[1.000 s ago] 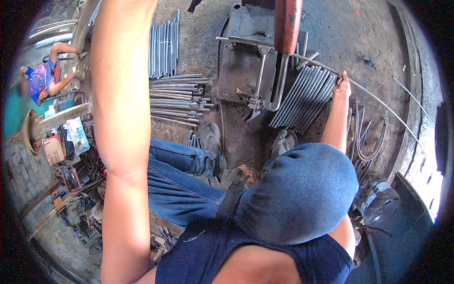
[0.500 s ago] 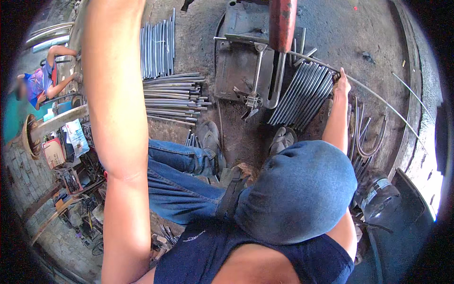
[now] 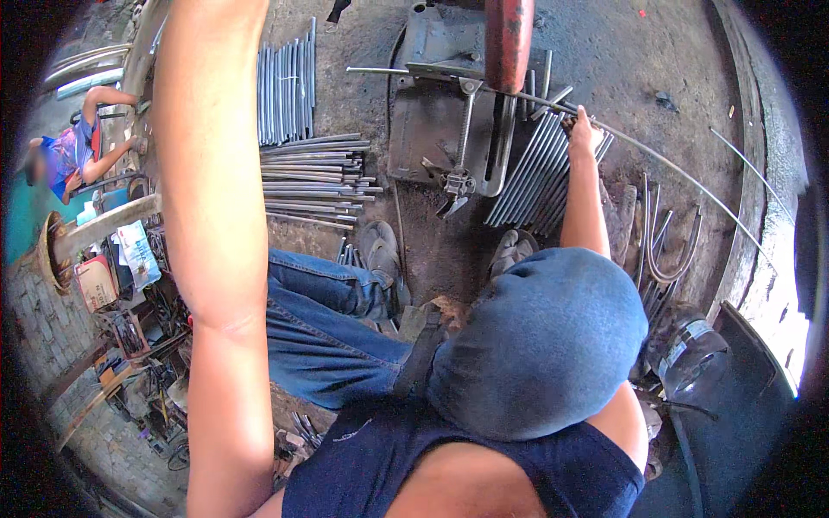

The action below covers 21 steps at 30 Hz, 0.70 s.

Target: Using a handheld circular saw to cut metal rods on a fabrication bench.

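1. Grips a long thin rod [image 3: 665, 162] in the right hand [image 3: 583, 134], with fingers apparently curled round it and one digit pointing away past it.
2. Cannot tell the openness or hold of the left hand; stretches the left arm [image 3: 220, 173] out past the top of the view.
3. Has the rod lying across the far part of the dark metal base [image 3: 419, 129], close by the end of a red handle [image 3: 508, 43], with one tip poking out beyond the base's left edge.
4. Has a slanted row of short rods [image 3: 522, 181] just off the base's right edge, near the right wrist.
5. Seems to be at the step of positioning the rod on the base.
6. Probably calls for steadying the rod before any move of the handle.
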Each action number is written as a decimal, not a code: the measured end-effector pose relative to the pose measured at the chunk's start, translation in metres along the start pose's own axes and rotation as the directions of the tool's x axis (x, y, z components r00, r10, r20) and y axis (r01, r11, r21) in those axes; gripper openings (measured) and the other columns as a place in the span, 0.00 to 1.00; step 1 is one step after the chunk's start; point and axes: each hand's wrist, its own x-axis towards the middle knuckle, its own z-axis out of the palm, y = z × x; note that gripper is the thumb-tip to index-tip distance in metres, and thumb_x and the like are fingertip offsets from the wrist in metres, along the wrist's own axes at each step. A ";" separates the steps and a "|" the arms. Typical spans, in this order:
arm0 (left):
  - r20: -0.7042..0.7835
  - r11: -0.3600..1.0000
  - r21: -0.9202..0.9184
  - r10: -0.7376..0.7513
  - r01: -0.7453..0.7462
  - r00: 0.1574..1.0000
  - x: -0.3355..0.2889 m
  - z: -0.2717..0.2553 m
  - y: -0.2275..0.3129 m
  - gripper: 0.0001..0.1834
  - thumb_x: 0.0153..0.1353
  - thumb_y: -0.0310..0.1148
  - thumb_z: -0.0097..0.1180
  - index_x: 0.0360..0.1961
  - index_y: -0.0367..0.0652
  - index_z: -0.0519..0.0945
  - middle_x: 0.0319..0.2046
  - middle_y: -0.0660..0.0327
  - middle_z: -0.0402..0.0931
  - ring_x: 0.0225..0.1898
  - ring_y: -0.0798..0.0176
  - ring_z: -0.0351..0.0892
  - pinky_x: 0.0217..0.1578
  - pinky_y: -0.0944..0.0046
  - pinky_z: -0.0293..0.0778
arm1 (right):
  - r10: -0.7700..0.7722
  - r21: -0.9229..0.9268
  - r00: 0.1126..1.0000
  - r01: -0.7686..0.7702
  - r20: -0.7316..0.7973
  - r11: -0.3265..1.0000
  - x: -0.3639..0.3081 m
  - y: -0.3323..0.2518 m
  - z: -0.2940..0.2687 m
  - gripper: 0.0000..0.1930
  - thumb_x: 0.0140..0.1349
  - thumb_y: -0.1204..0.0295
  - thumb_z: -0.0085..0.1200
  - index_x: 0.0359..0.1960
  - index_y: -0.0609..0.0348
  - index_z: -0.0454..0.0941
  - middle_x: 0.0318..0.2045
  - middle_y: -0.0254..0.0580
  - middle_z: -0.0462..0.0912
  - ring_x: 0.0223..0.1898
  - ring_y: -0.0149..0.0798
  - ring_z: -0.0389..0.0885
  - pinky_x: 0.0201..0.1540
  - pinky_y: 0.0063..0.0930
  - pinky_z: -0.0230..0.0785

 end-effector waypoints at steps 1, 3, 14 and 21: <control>-0.002 1.000 0.002 -0.002 0.002 1.000 0.000 0.001 0.001 0.10 0.58 0.24 0.43 0.37 0.28 0.71 0.45 0.49 0.72 0.31 0.62 0.75 0.28 0.65 0.86 | -0.053 -0.066 0.998 0.051 -0.034 0.997 -0.003 0.000 0.002 0.11 0.57 0.71 0.63 0.30 0.66 0.75 0.25 0.43 0.79 0.20 0.34 0.78 0.21 0.27 0.77; -0.040 1.000 0.009 0.009 -0.009 0.999 -0.003 0.006 0.002 0.08 0.58 0.24 0.43 0.35 0.29 0.72 0.45 0.49 0.73 0.31 0.62 0.75 0.27 0.65 0.86 | -0.066 -0.097 0.995 0.059 -0.079 0.994 -0.005 -0.003 0.001 0.13 0.58 0.68 0.62 0.30 0.66 0.74 0.26 0.42 0.78 0.21 0.34 0.78 0.25 0.30 0.77; -0.006 0.994 0.097 -0.045 0.046 0.999 0.011 -0.005 0.001 0.07 0.56 0.23 0.43 0.22 0.41 0.64 0.25 0.63 0.63 0.24 0.69 0.66 0.28 0.66 0.84 | -0.013 -0.079 0.996 0.007 -0.088 0.997 0.022 0.006 -0.017 0.06 0.62 0.75 0.54 0.37 0.64 0.72 0.31 0.45 0.80 0.27 0.40 0.82 0.25 0.33 0.78; -0.123 0.977 -0.071 0.194 -0.203 0.973 -0.005 0.012 -0.013 0.10 0.58 0.26 0.44 0.35 0.32 0.76 0.47 0.46 0.74 0.42 0.51 0.78 0.29 0.62 0.85 | 0.051 0.106 0.998 -0.046 -0.047 0.993 0.004 -0.003 -0.010 0.10 0.63 0.69 0.54 0.36 0.65 0.75 0.26 0.42 0.79 0.25 0.37 0.79 0.24 0.30 0.72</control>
